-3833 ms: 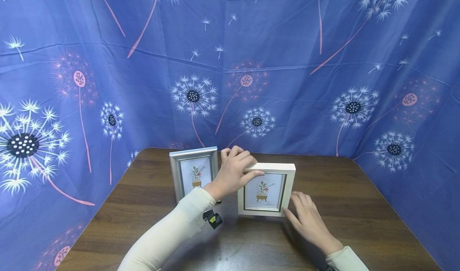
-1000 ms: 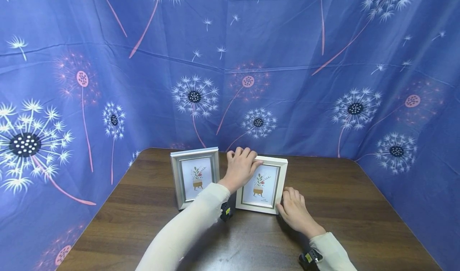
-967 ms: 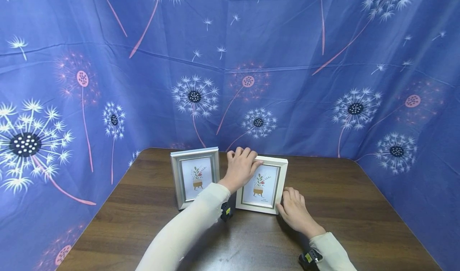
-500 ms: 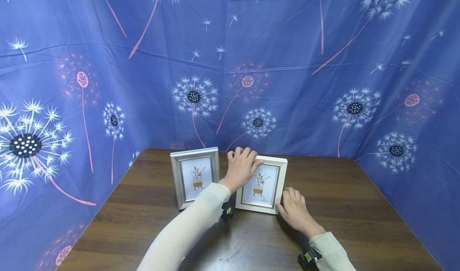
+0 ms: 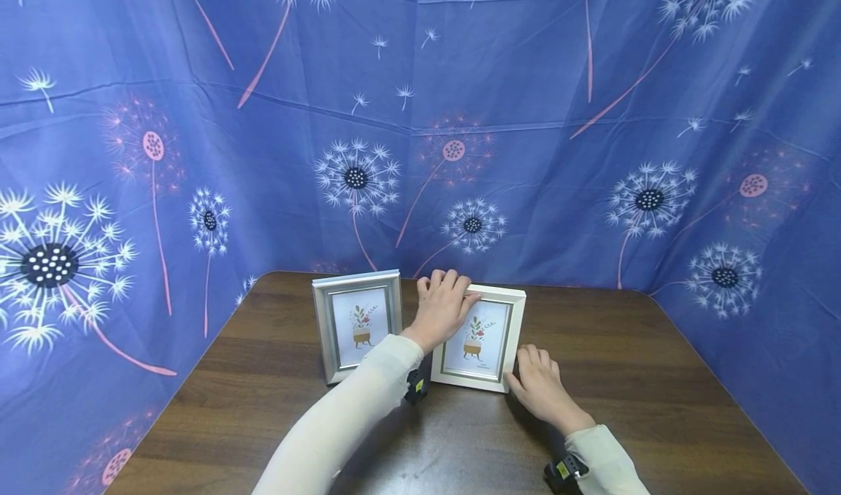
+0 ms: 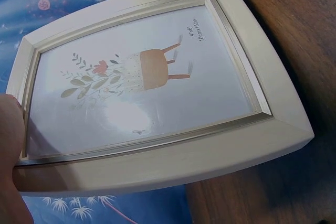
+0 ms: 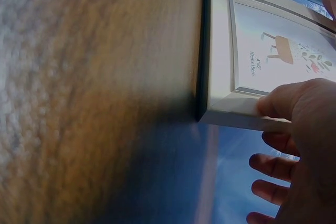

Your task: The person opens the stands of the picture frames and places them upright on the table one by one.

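Observation:
A cream picture frame [image 5: 516, 334] with a printed plant picture stands on the table, leaning slightly back. My left hand [image 5: 442, 309] grips its upper left corner, thumb in front and fingers over the top. At the lower right edge, my right hand [image 5: 544, 385] holds the frame, its thumb pressing the front in the right wrist view and the other fingers beside and behind the edge. To the left, a silver-grey picture frame [image 5: 323, 327] with the same print stands upright, untouched, its lower right partly covered by my left sleeve.
The brown wooden table [image 5: 657, 393] spreads around both frames. Behind and at the sides hangs a blue cloth [image 5: 552, 210] with dandelion prints. A black wrist camera [image 5: 566, 472] sits on the right sleeve.
Since the earliest frame, the cream frame has shifted slightly left and now leans back, its bottom on the table. Both hands moved with it. Over the last second, almost nothing moves.

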Motion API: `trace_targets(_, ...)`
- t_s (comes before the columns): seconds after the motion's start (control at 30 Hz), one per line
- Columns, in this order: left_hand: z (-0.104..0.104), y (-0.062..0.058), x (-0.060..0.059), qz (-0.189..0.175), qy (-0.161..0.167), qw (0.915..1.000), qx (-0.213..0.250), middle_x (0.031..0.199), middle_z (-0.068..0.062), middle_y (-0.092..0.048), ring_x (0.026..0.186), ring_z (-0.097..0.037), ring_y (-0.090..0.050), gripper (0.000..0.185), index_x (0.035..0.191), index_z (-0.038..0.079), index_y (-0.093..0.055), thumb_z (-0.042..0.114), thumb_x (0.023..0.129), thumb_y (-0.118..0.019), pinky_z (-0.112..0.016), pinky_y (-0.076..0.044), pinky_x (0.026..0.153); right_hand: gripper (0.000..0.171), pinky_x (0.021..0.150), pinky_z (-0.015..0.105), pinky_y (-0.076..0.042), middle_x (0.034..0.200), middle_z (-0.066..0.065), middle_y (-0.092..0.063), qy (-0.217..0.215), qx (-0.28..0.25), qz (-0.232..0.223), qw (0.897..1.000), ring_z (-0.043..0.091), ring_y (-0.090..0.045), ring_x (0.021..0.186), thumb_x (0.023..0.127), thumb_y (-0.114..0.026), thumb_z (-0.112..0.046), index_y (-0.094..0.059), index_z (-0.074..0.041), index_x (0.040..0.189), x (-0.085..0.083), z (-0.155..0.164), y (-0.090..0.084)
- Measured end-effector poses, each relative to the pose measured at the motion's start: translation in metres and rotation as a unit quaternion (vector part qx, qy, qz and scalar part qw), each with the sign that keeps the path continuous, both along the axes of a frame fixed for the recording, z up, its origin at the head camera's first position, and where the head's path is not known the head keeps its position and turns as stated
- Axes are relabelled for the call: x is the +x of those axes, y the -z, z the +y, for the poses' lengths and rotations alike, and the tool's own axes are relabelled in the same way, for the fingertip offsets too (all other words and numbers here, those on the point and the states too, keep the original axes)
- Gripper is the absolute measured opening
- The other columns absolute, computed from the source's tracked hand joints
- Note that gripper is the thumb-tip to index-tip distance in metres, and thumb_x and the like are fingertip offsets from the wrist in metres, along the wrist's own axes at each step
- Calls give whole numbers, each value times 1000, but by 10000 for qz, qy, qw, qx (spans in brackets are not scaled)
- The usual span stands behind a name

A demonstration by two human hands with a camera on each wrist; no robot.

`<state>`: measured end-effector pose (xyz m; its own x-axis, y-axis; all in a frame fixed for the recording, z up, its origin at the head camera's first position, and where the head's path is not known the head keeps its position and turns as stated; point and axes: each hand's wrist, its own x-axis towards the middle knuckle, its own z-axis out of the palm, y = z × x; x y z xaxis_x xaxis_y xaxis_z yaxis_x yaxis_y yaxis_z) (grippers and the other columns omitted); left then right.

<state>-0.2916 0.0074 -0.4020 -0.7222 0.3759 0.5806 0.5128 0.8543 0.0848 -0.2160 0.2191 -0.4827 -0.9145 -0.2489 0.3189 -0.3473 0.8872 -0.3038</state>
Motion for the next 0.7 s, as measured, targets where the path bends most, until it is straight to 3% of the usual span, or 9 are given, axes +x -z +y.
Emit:
trace_targets(0.4, -1, -1, 1, -71, 1, 10000, -56, 108, 2, -56, 109, -21, -43, 36, 118, 19, -60, 47, 104, -43, -45, -27, 90, 30, 88, 59, -34, 114, 19, -51, 32, 18, -188, 9998, 41, -44, 109, 93, -66, -19, -53, 3, 109, 1, 3, -2)
trace_targets(0.7, -3, -3, 5, -157, 106, 9997, -120, 126, -2, -57, 122, -23, -42, 44, 133, 18, -56, 49, 103, -44, -47, -27, 95, 42, 87, 61, -35, 118, 22, -54, 44, -15, -89, 9999, 45, -46, 112, 92, -68, -25, -55, 4, 118, 2, 7, -1)
